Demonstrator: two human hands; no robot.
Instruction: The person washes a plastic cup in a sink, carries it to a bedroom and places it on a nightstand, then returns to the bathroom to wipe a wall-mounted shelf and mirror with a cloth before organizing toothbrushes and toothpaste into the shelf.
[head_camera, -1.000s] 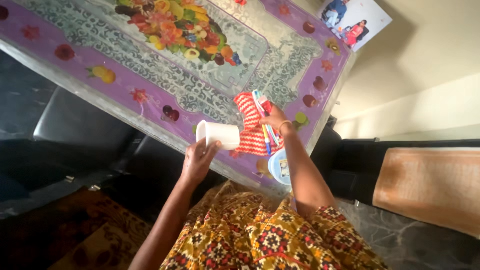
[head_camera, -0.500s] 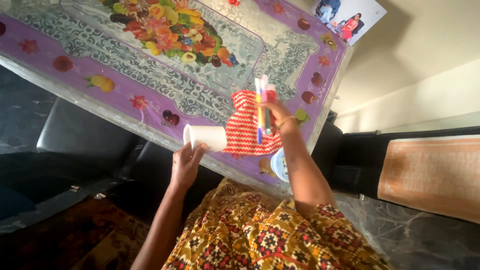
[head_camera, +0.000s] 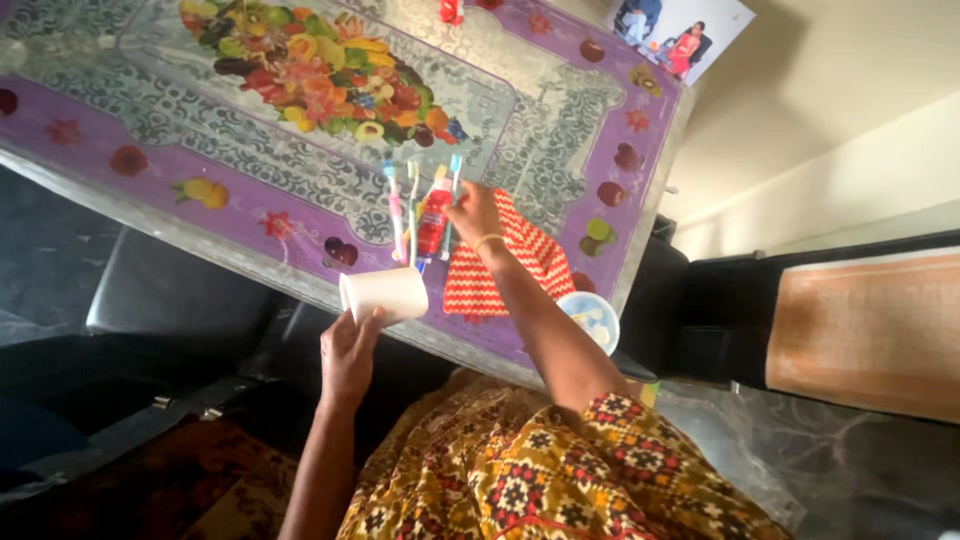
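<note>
Head view: left hand (head_camera: 350, 350) wraps a white cup (head_camera: 385, 294) held sideways at the bench (head_camera: 120, 130) edge, its mouth away from the right hand; it looks light and thin-walled, best held round the body. Right hand (head_camera: 474, 211) pinches a bundle of toothbrushes (head_camera: 402, 205) and a red tube (head_camera: 434, 218), slim, stiff, likely slippery, gripped at one end above a striped cloth (head_camera: 500, 270). Half a second ago the bundle stood upright further right; now it has swung over the cup, and the cup sits lower.
</note>
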